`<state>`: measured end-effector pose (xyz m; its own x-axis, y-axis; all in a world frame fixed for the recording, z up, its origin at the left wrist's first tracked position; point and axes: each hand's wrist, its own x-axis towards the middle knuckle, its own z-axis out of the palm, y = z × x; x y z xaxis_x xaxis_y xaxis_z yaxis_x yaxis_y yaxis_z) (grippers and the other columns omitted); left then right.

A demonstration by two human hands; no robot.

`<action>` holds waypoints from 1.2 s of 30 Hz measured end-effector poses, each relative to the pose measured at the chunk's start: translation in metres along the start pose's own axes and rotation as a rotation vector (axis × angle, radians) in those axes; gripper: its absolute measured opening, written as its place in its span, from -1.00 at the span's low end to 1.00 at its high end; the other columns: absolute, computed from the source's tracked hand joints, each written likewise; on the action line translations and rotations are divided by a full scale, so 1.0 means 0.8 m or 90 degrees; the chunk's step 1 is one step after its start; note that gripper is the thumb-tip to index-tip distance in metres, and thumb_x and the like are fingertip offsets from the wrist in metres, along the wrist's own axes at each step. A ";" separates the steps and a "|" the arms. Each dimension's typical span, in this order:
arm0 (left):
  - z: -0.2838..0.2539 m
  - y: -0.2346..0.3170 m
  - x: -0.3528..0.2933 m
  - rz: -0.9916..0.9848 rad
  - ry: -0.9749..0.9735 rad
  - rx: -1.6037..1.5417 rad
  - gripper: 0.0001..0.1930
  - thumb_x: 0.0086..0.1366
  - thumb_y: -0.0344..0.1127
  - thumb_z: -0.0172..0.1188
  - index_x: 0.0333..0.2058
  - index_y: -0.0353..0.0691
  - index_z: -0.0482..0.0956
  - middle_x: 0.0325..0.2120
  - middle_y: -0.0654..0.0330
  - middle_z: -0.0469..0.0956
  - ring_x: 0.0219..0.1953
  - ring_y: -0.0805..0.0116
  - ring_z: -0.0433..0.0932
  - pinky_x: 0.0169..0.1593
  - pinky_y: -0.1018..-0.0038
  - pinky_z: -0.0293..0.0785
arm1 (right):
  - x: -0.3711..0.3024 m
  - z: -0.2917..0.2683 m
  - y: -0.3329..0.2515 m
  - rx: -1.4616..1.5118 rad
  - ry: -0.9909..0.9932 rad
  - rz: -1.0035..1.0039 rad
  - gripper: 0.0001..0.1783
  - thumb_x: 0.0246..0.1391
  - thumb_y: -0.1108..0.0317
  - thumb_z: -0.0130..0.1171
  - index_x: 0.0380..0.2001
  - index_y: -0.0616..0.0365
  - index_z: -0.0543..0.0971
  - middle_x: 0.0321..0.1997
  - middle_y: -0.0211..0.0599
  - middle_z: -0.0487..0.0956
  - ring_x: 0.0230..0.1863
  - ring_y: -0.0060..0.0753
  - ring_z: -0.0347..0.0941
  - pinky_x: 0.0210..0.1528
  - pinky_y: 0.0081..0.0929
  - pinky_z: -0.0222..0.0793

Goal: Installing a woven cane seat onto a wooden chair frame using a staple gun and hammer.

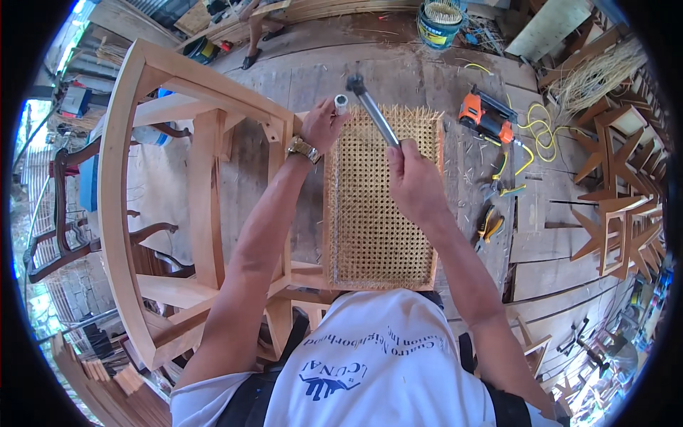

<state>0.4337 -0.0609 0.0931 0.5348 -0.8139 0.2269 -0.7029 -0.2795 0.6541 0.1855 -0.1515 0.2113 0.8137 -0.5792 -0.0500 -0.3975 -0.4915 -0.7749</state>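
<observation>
My right hand (418,181) is closed round the lower end of a hammer (377,114) with a silver shaft and a dark head, raised over the panel. My left hand (322,127) grips a short shiny metal cylinder (341,104) with a round hollow-looking end, at the panel's far left corner. Below both hands lies a woven cane panel (380,206) in a narrow wooden frame. Loose cane ends stick up along its far and right edges. The hammer's head and the cylinder appear apart.
A large bare wooden frame (114,192) stands at my left. Right of the panel lie an orange and black nail gun (487,114), a yellow hose (544,135) and pliers (489,226). A bucket (439,28) stands at the back. Wooden pieces (619,206) are stacked far right.
</observation>
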 end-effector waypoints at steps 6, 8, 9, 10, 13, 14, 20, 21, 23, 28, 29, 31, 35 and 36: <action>0.000 0.015 0.005 0.005 0.017 -0.010 -0.69 0.23 -0.16 0.27 -0.18 -0.21 0.47 -0.30 0.03 0.55 -0.33 0.03 0.60 -0.28 0.23 0.51 | -0.014 0.018 0.009 0.066 0.110 -0.134 -0.78 0.35 0.24 -0.07 -0.25 0.20 0.31 -0.65 -0.16 0.41 -0.72 -0.08 0.41 -0.64 -0.19 0.38; 0.002 0.017 0.001 0.010 0.003 -0.075 -0.69 0.23 -0.16 0.27 -0.17 -0.21 0.47 -0.31 0.06 0.56 -0.30 0.06 0.62 -0.26 0.25 0.52 | -0.006 0.020 0.017 -0.091 -0.012 -0.005 -0.73 0.36 0.18 -0.12 -0.29 0.19 0.30 -0.63 -0.10 0.46 -0.69 -0.05 0.45 -0.64 -0.13 0.39; 0.003 0.018 -0.001 0.002 0.006 -0.041 -0.70 0.23 -0.18 0.27 -0.17 -0.21 0.47 -0.31 0.07 0.55 -0.29 0.07 0.62 -0.26 0.26 0.53 | -0.009 0.019 0.020 -0.059 -0.006 -0.008 -0.71 0.37 0.16 -0.14 -0.30 0.19 0.29 -0.63 -0.09 0.47 -0.69 -0.04 0.45 -0.64 -0.12 0.39; 0.002 0.022 -0.005 -0.010 0.007 -0.006 -0.71 0.23 -0.20 0.26 -0.17 -0.21 0.47 -0.31 0.08 0.55 -0.29 0.09 0.62 -0.25 0.27 0.54 | -0.015 0.016 0.017 -0.025 -0.003 -0.010 -0.69 0.37 0.14 -0.15 -0.31 0.19 0.29 -0.64 -0.07 0.47 -0.69 -0.03 0.46 -0.64 -0.10 0.39; -0.006 0.021 0.004 0.003 0.008 -0.004 -0.74 0.23 -0.24 0.27 -0.18 -0.21 0.47 -0.32 0.08 0.54 -0.30 0.12 0.63 -0.27 0.33 0.56 | -0.019 0.015 -0.004 0.127 0.108 -0.084 -0.69 0.37 0.14 -0.15 -0.30 0.19 0.29 -0.67 -0.08 0.46 -0.68 -0.02 0.47 -0.64 -0.10 0.39; -0.005 0.029 0.009 0.026 0.017 0.005 -0.74 0.23 -0.25 0.27 -0.18 -0.21 0.47 -0.32 0.08 0.53 -0.31 0.13 0.63 -0.28 0.35 0.57 | -0.006 0.026 0.015 0.094 0.113 -0.121 -0.67 0.38 0.12 -0.17 -0.27 0.20 0.30 -0.69 -0.12 0.45 -0.68 -0.04 0.47 -0.63 -0.12 0.40; -0.001 0.026 0.000 0.026 0.028 0.045 -0.74 0.25 -0.23 0.25 -0.21 -0.24 0.44 -0.32 0.00 0.55 -0.31 -0.04 0.59 -0.29 0.18 0.48 | -0.034 -0.002 0.041 0.024 0.012 0.017 -0.68 0.37 0.15 -0.15 -0.34 0.20 0.30 -0.71 -0.11 0.44 -0.68 0.01 0.47 -0.64 -0.10 0.33; 0.002 0.031 0.002 -0.006 0.005 0.089 -0.73 0.26 -0.22 0.22 -0.19 -0.24 0.43 -0.30 -0.02 0.55 -0.29 -0.08 0.57 -0.27 0.16 0.48 | -0.051 -0.008 0.047 0.043 0.037 0.017 -0.70 0.36 0.17 -0.12 -0.34 0.19 0.30 -0.71 -0.08 0.43 -0.67 0.07 0.45 -0.63 -0.06 0.31; 0.008 0.053 0.004 -0.026 -0.026 0.161 -0.71 0.28 -0.22 0.18 -0.14 -0.25 0.39 -0.25 -0.08 0.54 -0.25 -0.18 0.53 -0.23 0.07 0.45 | -0.084 -0.025 0.058 0.085 0.074 0.029 -0.76 0.32 0.24 -0.03 -0.35 0.18 0.29 -0.70 0.01 0.40 -0.62 0.22 0.43 -0.58 0.03 0.28; 0.007 0.065 0.012 -0.045 -0.015 0.234 -0.74 0.27 -0.24 0.16 -0.17 -0.28 0.43 -0.34 -0.11 0.55 -0.28 -0.17 0.55 -0.24 0.07 0.49 | -0.149 -0.074 0.085 0.104 0.079 0.094 -0.77 0.32 0.25 -0.01 -0.32 0.19 0.31 -0.66 0.07 0.42 -0.58 0.24 0.46 -0.57 0.00 0.26; -0.007 0.061 0.015 -0.046 -0.013 0.230 -0.76 0.28 -0.24 0.15 -0.19 -0.28 0.45 -0.38 -0.10 0.56 -0.31 -0.17 0.55 -0.26 0.06 0.50 | -0.161 -0.086 0.085 0.093 0.053 0.136 -0.77 0.32 0.24 -0.01 -0.29 0.19 0.32 -0.65 0.07 0.43 -0.57 0.23 0.46 -0.57 0.00 0.26; -0.048 -0.003 0.031 -0.173 0.144 0.431 -0.78 0.29 -0.23 0.14 -0.25 -0.28 0.49 -0.42 -0.10 0.56 -0.37 -0.16 0.56 -0.35 0.04 0.49 | -0.183 -0.091 0.101 0.072 0.091 0.114 -0.76 0.34 0.23 -0.02 -0.29 0.20 0.33 -0.67 0.03 0.41 -0.61 0.17 0.45 -0.59 -0.06 0.26; -0.157 0.062 0.071 -0.011 0.337 0.255 -0.80 0.26 -0.21 0.24 -0.32 -0.23 0.56 -0.51 0.09 0.62 -0.49 0.14 0.63 -0.42 0.22 0.49 | -0.202 -0.098 0.129 0.099 0.120 0.163 -0.69 0.37 0.19 -0.07 -0.36 0.22 0.35 -0.73 -0.17 0.29 -0.73 -0.23 0.29 -0.63 -0.28 0.15; -0.150 0.089 0.068 -0.117 0.309 0.205 -0.78 0.20 -0.19 0.32 -0.30 -0.18 0.58 -0.48 0.12 0.65 -0.43 0.23 0.65 -0.37 0.30 0.51 | -0.196 -0.087 0.134 0.101 0.118 0.162 -0.69 0.37 0.19 -0.07 -0.36 0.22 0.35 -0.73 -0.17 0.29 -0.73 -0.23 0.29 -0.63 -0.28 0.15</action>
<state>0.4688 -0.0636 0.2391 0.7602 -0.4335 0.4839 -0.6447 -0.5954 0.4794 -0.0141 -0.1590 0.1801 0.6005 -0.7856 -0.1493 -0.4942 -0.2177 -0.8417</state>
